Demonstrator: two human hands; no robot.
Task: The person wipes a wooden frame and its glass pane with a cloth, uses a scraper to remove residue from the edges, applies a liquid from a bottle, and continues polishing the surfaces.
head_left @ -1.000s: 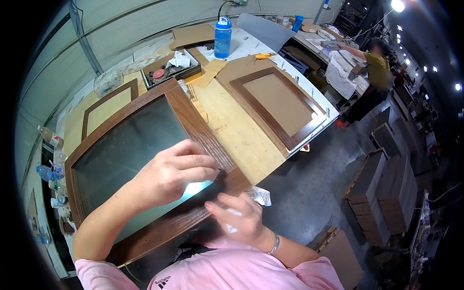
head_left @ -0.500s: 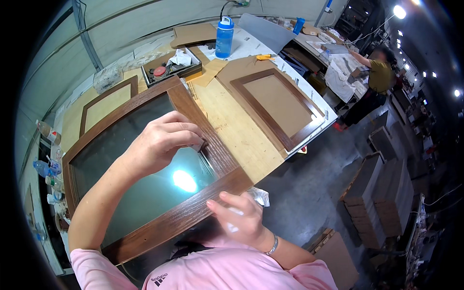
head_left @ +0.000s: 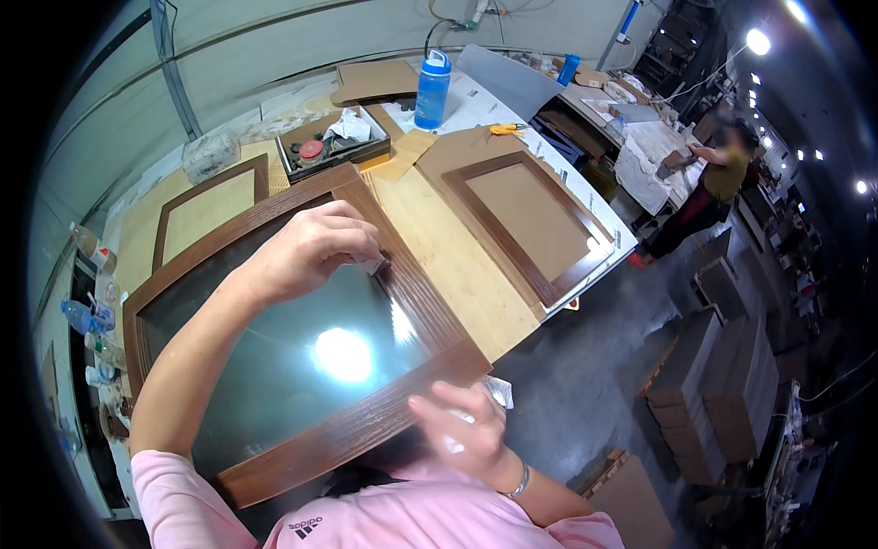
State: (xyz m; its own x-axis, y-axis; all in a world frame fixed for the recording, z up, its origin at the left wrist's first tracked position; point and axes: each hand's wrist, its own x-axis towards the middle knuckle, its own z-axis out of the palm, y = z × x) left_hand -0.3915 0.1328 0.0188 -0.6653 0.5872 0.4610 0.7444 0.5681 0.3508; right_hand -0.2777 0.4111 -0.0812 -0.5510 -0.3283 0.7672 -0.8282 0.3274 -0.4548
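Frame [head_left: 361, 416] below left hand [head_left: 327, 242], fingers pinching small scrap [head_left: 375, 265], half-open right hand [head_left: 468, 428] beside frame

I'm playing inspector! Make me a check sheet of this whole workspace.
Surface: pale wooden board, partly covered.
Job's things: brown wooden frame around glass panel.
Clutter: blue bottle, yellow-handled tool, tray of odds and ends.
Hands: left hand pinches a small pale piece at the frame's inner edge; right hand is open by the near rail.
Cables: dark cable by the wall.
Surroundings: another person; stacked boards.
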